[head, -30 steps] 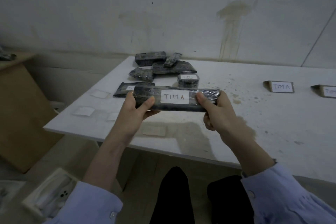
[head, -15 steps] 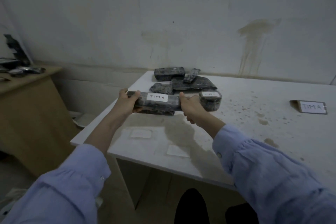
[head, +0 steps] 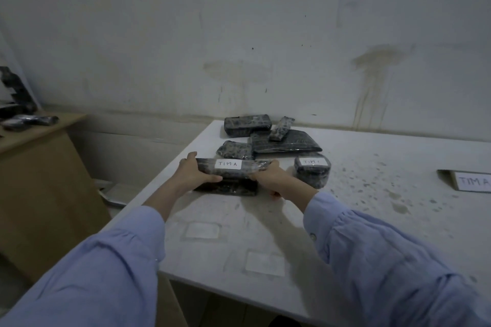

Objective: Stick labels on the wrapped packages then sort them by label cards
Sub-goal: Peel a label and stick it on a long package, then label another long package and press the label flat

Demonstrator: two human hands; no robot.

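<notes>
Both hands hold a long dark wrapped package [head: 247, 168] with a white label reading TIMA. My left hand [head: 194, 174] grips its left end and my right hand [head: 271, 178] grips its right end. It sits on top of another dark package [head: 228, 190] on the white table [head: 345, 220]. To the right stands a smaller wrapped package [head: 313, 171] with a label. A label card [head: 473, 180] reading TIMA stands at the far right.
Several unlabelled dark packages [head: 265, 135] lie piled at the table's back near the wall. Two blank label stickers [head: 203, 229] [head: 264, 263] lie on the table's near part. A wooden desk [head: 39, 180] with dark items stands to the left.
Both hands have carried the TIMA package forward and down from mid-air onto the other package on the table. My view has swung left and moved closer.
</notes>
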